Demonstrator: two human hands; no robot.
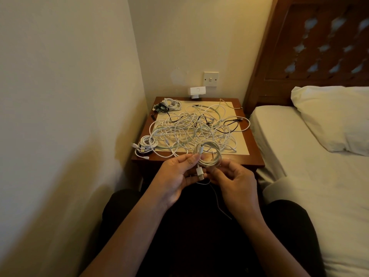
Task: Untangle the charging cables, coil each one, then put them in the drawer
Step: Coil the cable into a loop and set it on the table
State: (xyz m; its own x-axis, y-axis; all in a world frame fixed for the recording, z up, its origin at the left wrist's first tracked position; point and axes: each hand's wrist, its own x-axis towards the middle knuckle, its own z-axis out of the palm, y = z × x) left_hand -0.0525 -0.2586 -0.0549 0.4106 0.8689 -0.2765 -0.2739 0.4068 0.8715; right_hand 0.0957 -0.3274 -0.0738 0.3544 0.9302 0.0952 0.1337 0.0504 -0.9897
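This is a bedroom. A bed (pixel 299 160) made up with a white sheet and a white pillow (pixel 335 118) stands against a carved dark wooden headboard (pixel 295 48). A small wooden bedside table (pixel 254 159) fills the corner just beside it, below a wall switch (pixel 211 78) on plain cream walls.

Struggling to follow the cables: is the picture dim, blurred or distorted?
Head view: dim yellowish light, lap almost black, so the thin cable tail over it barely shows; wide-angle lens tilts the wall corner; tangled cables on the bedside table and the coiled white cable read clearly.
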